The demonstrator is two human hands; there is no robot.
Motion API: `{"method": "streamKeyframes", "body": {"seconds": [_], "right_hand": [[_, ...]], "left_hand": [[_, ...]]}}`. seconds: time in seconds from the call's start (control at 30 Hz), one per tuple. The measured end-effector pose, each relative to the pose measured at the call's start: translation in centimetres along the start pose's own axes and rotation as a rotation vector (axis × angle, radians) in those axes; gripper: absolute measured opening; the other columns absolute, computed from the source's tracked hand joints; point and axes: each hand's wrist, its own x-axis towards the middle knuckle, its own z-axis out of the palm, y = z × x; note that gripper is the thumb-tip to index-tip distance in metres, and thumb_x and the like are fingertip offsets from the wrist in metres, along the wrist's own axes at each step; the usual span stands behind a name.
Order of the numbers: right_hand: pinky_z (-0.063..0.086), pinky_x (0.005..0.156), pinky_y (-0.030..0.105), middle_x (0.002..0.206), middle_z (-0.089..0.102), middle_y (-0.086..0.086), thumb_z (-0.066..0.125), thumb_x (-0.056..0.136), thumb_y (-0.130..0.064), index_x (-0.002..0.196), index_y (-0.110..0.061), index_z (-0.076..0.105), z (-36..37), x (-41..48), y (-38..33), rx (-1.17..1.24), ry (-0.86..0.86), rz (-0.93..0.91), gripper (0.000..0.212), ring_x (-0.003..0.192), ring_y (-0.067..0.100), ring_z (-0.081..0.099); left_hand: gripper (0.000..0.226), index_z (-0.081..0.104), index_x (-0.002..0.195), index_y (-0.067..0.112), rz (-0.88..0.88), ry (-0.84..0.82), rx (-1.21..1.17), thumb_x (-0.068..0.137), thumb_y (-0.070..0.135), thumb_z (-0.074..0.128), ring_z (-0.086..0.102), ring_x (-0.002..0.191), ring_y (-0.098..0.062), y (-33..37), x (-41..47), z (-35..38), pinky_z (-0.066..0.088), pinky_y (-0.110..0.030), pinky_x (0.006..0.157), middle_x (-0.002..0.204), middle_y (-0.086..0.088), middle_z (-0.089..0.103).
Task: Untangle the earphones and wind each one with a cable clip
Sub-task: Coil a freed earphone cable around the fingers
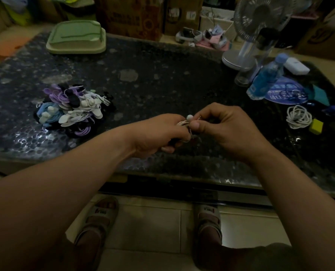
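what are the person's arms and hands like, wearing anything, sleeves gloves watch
The left hand and right hand are bare: no gloves, rings or wristbands show. The left forearm and right forearm are uncovered down to the frame edge, with no sleeves, watch or markings visible in the dim light.

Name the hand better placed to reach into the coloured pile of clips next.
Left, probably: the pile lies on the table nearer the left hand; the right hand would have to cross over. But the left grips the white earphone coil, so the right should take that first.
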Motion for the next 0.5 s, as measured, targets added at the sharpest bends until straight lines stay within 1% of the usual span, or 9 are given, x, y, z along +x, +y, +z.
{"method": "streamKeyframes", "body": {"seconds": [0.07,0.13,0.2,0.3,0.33,0.43,0.5], "right_hand": [[0.056,0.074,0.018,0.092,0.077,-0.002,0.077,0.091,-0.020,0.096,-0.015,0.078,-0.2,0.0,0.1,0.073,-0.027,0.034,0.007,0.087,0.007,0.073],[0.053,0.071,0.013,0.088,0.077,0.000,0.076,0.092,-0.015,0.095,-0.009,0.077,-0.2,-0.1,0.3,0.133,-0.051,0.050,0.008,0.082,0.004,0.072],[0.054,0.071,0.014,0.088,0.078,0.002,0.076,0.091,-0.015,0.093,-0.008,0.076,0.0,-0.1,0.6,0.159,-0.072,0.053,0.007,0.081,0.006,0.073],[0.057,0.074,0.021,0.088,0.077,0.007,0.077,0.090,-0.017,0.091,-0.008,0.074,0.2,-0.1,1.1,0.179,-0.080,0.038,0.010,0.082,0.012,0.074],[0.058,0.075,0.022,0.088,0.077,0.008,0.078,0.090,-0.017,0.092,-0.007,0.073,0.2,-0.1,1.3,0.180,-0.078,0.038,0.011,0.082,0.014,0.074],[0.059,0.073,0.023,0.086,0.075,0.010,0.080,0.090,-0.021,0.091,-0.009,0.072,0.4,0.0,1.6,0.145,-0.062,0.044,0.015,0.079,0.014,0.071],[0.056,0.069,0.026,0.083,0.071,0.008,0.082,0.088,-0.028,0.087,-0.014,0.071,0.6,0.2,1.8,0.053,-0.045,0.023,0.018,0.075,0.011,0.066]], "left_hand": [[0.014,0.054,0.097,0.013,0.017,-0.025,0.068,0.101,0.000,0.052,0.044,0.062,-0.006,0.0,0.0,0.3,0.031,-0.024,0.053,0.074,0.002,0.050],[0.013,0.055,0.099,0.015,0.019,-0.029,0.101,0.101,0.002,0.054,0.044,0.061,-0.006,-0.1,0.0,0.6,0.034,-0.023,0.052,0.074,0.002,0.049],[0.013,0.056,0.098,0.017,0.010,0.003,0.145,0.100,0.004,0.056,0.046,0.062,-0.008,-0.3,0.1,0.9,0.039,-0.023,0.053,0.076,0.000,0.051],[0.011,0.058,0.099,0.018,0.002,0.080,0.231,0.097,0.008,0.060,0.051,0.068,-0.012,-0.7,0.5,1.2,0.043,-0.030,0.061,0.079,0.000,0.055],[0.010,0.058,0.099,0.018,0.011,0.094,0.259,0.097,0.009,0.061,0.051,0.069,-0.012,-0.7,0.5,1.3,0.042,-0.030,0.061,0.079,0.000,0.055],[0.009,0.060,0.096,0.018,0.037,0.098,0.311,0.097,0.008,0.062,0.050,0.064,-0.007,-0.8,0.5,1.1,0.041,-0.025,0.057,0.074,0.004,0.055],[0.012,0.062,0.092,0.017,0.063,0.115,0.325,0.096,0.007,0.063,0.049,0.063,-0.007,-1.0,0.6,1.0,0.040,-0.027,0.057,0.071,0.004,0.053]]}}
